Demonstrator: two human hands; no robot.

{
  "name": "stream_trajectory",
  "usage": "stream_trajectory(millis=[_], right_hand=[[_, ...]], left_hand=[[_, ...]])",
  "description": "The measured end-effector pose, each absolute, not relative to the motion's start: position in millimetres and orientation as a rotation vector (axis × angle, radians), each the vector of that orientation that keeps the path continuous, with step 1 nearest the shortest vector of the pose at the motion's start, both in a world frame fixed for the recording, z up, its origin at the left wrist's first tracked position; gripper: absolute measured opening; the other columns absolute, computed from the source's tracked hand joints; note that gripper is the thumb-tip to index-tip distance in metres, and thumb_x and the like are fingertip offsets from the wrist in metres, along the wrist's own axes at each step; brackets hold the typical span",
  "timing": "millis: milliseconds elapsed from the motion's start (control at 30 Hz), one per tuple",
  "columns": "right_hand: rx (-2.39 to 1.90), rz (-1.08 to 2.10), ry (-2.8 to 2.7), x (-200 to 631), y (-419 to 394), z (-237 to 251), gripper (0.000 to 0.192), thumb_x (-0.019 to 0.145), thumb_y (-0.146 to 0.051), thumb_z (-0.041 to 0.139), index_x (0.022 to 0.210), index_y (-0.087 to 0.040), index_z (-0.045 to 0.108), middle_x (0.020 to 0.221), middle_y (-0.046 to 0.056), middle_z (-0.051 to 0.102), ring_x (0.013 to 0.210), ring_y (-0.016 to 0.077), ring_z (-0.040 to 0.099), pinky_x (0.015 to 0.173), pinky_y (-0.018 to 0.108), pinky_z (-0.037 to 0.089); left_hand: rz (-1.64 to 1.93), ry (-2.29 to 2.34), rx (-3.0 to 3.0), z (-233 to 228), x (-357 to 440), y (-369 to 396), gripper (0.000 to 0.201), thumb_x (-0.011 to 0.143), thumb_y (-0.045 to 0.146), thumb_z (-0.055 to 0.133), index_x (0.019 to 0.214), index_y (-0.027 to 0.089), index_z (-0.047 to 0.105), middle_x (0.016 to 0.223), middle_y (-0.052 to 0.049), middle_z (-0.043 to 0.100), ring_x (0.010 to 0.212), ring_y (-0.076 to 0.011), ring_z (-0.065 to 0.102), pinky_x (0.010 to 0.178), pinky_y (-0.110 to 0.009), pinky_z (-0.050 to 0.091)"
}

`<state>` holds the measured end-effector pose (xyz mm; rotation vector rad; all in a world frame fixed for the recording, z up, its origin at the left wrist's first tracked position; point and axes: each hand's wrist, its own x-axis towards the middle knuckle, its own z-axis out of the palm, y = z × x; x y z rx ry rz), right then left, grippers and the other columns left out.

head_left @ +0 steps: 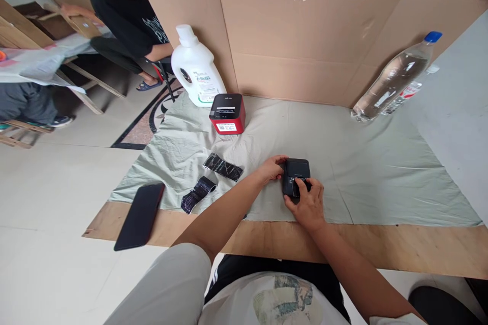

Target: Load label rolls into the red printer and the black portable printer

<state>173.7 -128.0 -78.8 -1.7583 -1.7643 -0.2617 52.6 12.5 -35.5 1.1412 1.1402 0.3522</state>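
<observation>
Small black device (pixel 296 176), mid-cloth, held between both my hands.
My left hand (pixel 271 168) steadies its left edge; my right hand (pixel 307 204) presses fingertips on its near face. Best I keep it flat on the green cloth (pixel 354 162).
</observation>
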Motion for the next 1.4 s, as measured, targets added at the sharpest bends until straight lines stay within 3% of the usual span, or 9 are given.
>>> stream_trajectory(millis=[200,500,700,867,933,1033,1133,1300,1400], right_hand=[[-1.828,-0.26,-1.775,174.3,-127.0,-73.9,0.056,0.077,-0.053,0.066,0.12,-0.018,0.055,0.115,0.016,0.039,0.106,0.0329,0.04,0.087,0.054,0.046],[-1.745,-0.158,-1.772,184.0,-122.8,-68.8,0.077,0.079,-0.065,0.056,0.142,-0.023,0.041,0.116,0.016,0.046,0.105,0.0325,0.044,0.091,0.056,0.044],[-1.476,0.186,-1.729,213.7,-92.2,-60.2,0.054,0.099,-0.043,0.029,0.15,-0.026,0.027,0.14,0.009,0.048,0.128,0.0254,0.04,0.109,0.051,0.034],[-1.296,0.47,-1.493,227.5,-79.5,-86.8,0.052,0.1,-0.044,0.025,0.144,-0.021,0.037,0.139,0.01,0.052,0.13,0.0224,0.047,0.11,0.048,0.037],[-1.261,0.561,-1.407,230.2,-77.8,-95.9,0.053,0.099,-0.047,0.024,0.143,-0.019,0.039,0.137,0.011,0.055,0.128,0.0233,0.05,0.106,0.048,0.042],[-1.231,0.668,-1.297,232.9,-75.7,-101.6,0.054,0.099,-0.05,0.024,0.138,-0.02,0.044,0.132,0.012,0.06,0.125,0.0236,0.054,0.1,0.047,0.047],[-1.209,0.696,-1.245,233.9,-73.6,-103.0,0.049,0.097,-0.05,0.032,0.13,-0.02,0.051,0.13,0.013,0.061,0.123,0.0223,0.056,0.104,0.048,0.044],[-1.233,0.675,-1.247,233.2,-72.0,-107.0,0.045,0.096,-0.05,0.037,0.125,-0.02,0.054,0.13,0.012,0.059,0.122,0.0208,0.055,0.109,0.047,0.04],[-1.236,0.672,-1.239,232.9,-72.0,-108.1,0.044,0.096,-0.049,0.038,0.124,-0.02,0.055,0.129,0.012,0.06,0.122,0.0208,0.055,0.109,0.047,0.04]], left_hand=[[0.334,1.132,1.165,-39.7,50.2,13.0,0.075,0.062,-0.004,0.051,0.131,0.025,0.053,0.143,-0.008,0.049,0.046,-0.0001,0.051,0.038,-0.016,0.03],[0.359,1.09,1.168,-42.5,48.0,11.1,0.07,0.066,-0.002,0.055,0.13,0.025,0.055,0.14,-0.007,0.052,0.046,0.0004,0.051,0.04,-0.015,0.034],[0.382,1.045,1.149,-47.3,43.7,9.6,0.064,0.07,0.002,0.061,0.129,0.026,0.055,0.144,-0.009,0.048,0.051,-0.0003,0.055,0.046,-0.015,0.04],[0.36,1.054,1.185,-44.6,42.3,8.3,0.057,0.073,0.007,0.064,0.126,0.023,0.055,0.141,-0.01,0.05,0.055,-0.0016,0.056,0.047,-0.014,0.04],[0.37,1.144,1.277,-40.7,43.6,3.7,0.053,0.075,0.006,0.06,0.125,0.021,0.055,0.134,-0.009,0.055,0.058,-0.0044,0.057,0.052,-0.018,0.044],[0.521,1.406,1.62,-32.8,49.8,-8.6,0.037,0.08,0.009,0.054,0.115,0.018,0.059,0.12,-0.008,0.062,0.077,-0.0128,0.061,0.074,-0.028,0.05],[0.579,1.388,2.078,-23.0,62.2,-19.5,0.023,0.085,0.014,0.051,0.104,0.02,0.064,0.11,-0.007,0.065,0.103,-0.0204,0.055,0.096,-0.035,0.042],[0.143,1.296,2.435,-6.5,88.6,-14.6,0.026,0.08,0.024,0.063,0.106,0.018,0.065,0.111,-0.013,0.066,0.113,-0.0327,0.047,0.097,-0.046,0.032],[-0.032,1.294,2.503,0.3,99.1,-6.1,0.031,0.075,0.021,0.068,0.105,0.015,0.063,0.105,-0.015,0.067,0.111,-0.0334,0.048,0.095,-0.045,0.03]])
